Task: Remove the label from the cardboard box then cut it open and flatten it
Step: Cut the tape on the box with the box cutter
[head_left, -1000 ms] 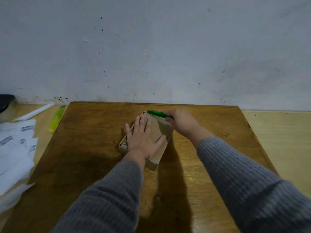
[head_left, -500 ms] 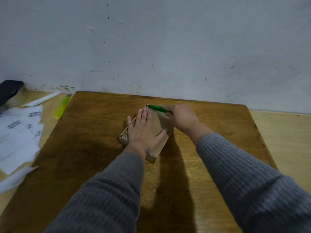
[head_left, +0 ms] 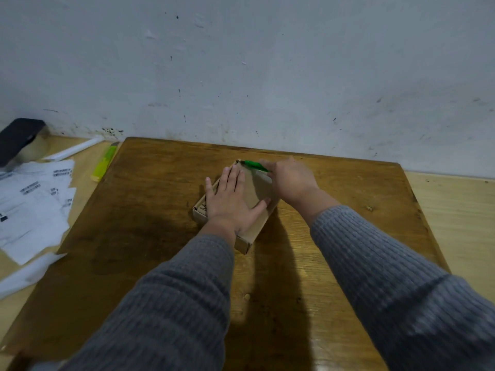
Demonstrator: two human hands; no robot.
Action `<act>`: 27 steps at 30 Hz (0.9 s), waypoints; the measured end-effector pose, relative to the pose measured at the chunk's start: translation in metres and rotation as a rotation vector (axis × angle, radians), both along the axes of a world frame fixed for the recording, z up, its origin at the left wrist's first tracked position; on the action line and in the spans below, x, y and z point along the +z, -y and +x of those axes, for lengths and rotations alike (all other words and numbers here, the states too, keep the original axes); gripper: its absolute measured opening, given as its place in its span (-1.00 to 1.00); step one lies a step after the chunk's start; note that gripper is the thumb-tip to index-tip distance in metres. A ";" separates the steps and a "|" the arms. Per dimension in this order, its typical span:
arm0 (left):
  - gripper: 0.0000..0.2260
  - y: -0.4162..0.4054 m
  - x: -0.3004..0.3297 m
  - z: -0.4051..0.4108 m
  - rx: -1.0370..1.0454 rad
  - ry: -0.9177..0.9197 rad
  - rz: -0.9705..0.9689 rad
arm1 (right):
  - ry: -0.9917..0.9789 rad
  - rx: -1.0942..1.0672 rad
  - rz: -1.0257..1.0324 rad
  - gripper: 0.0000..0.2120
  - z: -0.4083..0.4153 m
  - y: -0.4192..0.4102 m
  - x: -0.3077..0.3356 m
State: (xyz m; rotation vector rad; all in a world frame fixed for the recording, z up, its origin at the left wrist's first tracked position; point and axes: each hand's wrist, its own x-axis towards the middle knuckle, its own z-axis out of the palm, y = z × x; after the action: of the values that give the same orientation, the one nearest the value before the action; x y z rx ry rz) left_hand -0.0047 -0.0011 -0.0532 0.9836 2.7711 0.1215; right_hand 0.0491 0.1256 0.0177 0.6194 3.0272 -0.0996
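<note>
My left hand (head_left: 232, 201) lies flat on the small brown cardboard box (head_left: 255, 192) mid-frame on the wooden tabletop (head_left: 150, 210), while my right hand (head_left: 290, 179) grips a green-handled cutter (head_left: 253, 165) at its far edge.

Single head view: looks forward and down, close over wooden board (head_left: 160, 210), wall (head_left: 267, 76) behind.

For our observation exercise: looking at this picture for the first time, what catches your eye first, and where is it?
First come the two hands at the middle of the brown wooden board: the left hand lies flat on a small cardboard box, while the right hand holds a green cutter at the box's far edge. Next, white labels with barcodes lie scattered at far left, beside a yellow-green cutter.
</note>
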 end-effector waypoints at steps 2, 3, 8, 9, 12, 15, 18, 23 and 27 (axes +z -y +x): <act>-0.13 0.000 0.000 0.001 0.001 -0.003 -0.008 | 0.002 -0.010 0.000 -0.53 0.005 -0.002 0.001; -0.12 -0.001 0.000 0.001 0.002 -0.003 -0.011 | 0.003 -0.022 -0.005 -0.52 0.008 -0.003 0.001; -0.11 -0.001 0.000 0.001 0.001 -0.006 -0.028 | 0.011 -0.061 -0.018 -0.52 0.026 -0.011 -0.002; -0.11 -0.001 0.000 0.000 -0.003 -0.006 -0.032 | 0.013 -0.064 -0.012 -0.52 0.030 -0.013 0.000; -0.11 0.000 0.001 0.000 -0.014 -0.001 -0.035 | 0.017 -0.078 -0.008 -0.53 0.043 -0.017 0.003; -0.11 0.000 0.002 -0.001 -0.021 0.006 -0.027 | 0.014 -0.098 -0.026 -0.55 0.053 -0.018 0.002; -0.11 0.000 0.003 -0.001 -0.019 0.009 -0.034 | 0.008 -0.109 -0.017 -0.56 0.061 -0.018 0.002; -0.11 0.001 0.004 -0.002 -0.025 0.008 -0.048 | 0.008 -0.142 -0.011 -0.59 0.077 -0.023 0.004; -0.11 0.002 0.006 -0.001 -0.029 0.016 -0.054 | 0.002 -0.143 -0.023 -0.59 0.081 -0.021 0.003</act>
State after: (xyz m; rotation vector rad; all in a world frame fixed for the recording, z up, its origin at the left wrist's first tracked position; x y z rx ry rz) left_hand -0.0057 -0.0028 -0.0472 1.0049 2.7296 0.0502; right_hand 0.1304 0.1464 0.0203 0.8332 2.9719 -0.1388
